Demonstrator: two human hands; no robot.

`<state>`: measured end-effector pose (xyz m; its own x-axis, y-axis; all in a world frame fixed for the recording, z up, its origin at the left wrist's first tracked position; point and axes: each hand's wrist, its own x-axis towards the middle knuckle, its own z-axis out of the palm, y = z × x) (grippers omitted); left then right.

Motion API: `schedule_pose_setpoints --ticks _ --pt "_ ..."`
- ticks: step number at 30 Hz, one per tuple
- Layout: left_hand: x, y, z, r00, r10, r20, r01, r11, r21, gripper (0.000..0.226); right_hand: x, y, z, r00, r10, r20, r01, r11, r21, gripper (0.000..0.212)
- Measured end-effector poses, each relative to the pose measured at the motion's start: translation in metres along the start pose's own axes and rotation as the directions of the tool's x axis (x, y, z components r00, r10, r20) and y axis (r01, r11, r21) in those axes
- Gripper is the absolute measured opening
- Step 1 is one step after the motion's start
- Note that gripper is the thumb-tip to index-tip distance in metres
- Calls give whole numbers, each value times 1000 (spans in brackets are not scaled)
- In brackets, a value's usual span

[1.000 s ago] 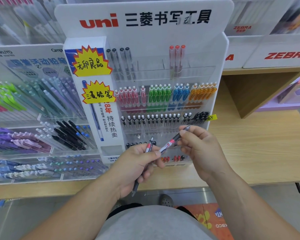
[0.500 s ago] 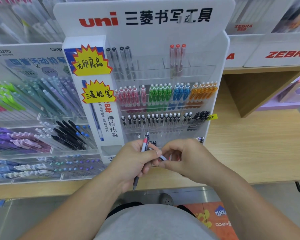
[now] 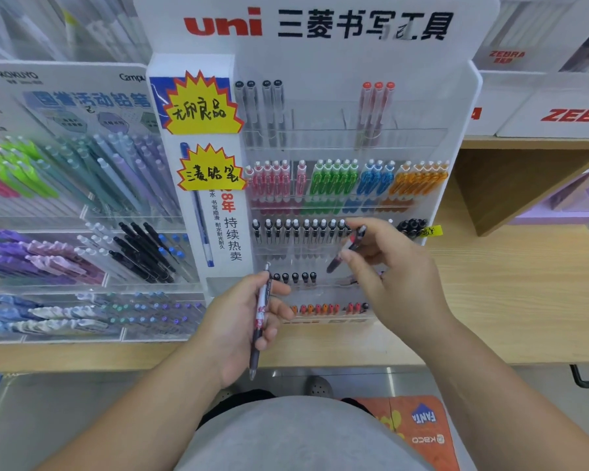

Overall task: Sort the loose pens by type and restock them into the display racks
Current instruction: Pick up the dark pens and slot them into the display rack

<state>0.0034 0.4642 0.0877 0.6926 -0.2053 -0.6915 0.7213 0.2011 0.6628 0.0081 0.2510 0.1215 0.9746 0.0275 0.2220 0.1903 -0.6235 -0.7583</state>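
Now: placement step, one pen per hand

Far L: Kokuyo rack (image 3: 65,107), pastel pencils, not involved. L-centre: left hand (image 3: 238,324) sits low before the uni rack (image 3: 456,107), thumb + fingers curled round a white-and-red pen (image 3: 263,311), near upright, dark grip end down. Looks parked (next in queue, I'd guess). Behind it, a short row of black caps (image 3: 295,277) w/ free space to its R. Centre-R: right hand (image 3: 398,280) higher up, thumb + fingertips pinching a dark pen (image 3: 349,246) w/ red band, tilted, lower end aimed down-left, in front of the black-clip tier (image 3: 296,231). Can't tell if it touches the acrylic. Far R: wooden counter (image 3: 524,283).

Read: sorting looks done for this pair; the dark pen is at the match-to-tier stage. Next move needs: confirm type vs. neighbours, line lower end w/ an open slot, slide in same way up as the rest, let go only once seated. Then the L pen.
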Motion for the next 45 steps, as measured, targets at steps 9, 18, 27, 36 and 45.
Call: schedule_pose_setpoints --ticks 9,18,27,36,45 --pt "-6 -1 -15 1000 15 -19 -16 999 -48 39 -7 28 34 992 -32 120 62 967 -247 24" --pt "-8 -2 -16 999 28 -45 -30 998 -51 38 -4 40 54 982 -101 161 161 891 -425 26" --pt "-7 -3 -17 999 19 -42 -22 998 -59 38 4 43 55 963 -68 262 192 855 -482 20" --pt "-8 -1 -16 999 29 -19 -30 998 -59 39 3 53 62 961 -120 250 249 772 -584 16" --pt "-10 0 -14 998 63 -7 -63 994 -89 34 -5 58 74 983 -98 157 180 700 -692 9"
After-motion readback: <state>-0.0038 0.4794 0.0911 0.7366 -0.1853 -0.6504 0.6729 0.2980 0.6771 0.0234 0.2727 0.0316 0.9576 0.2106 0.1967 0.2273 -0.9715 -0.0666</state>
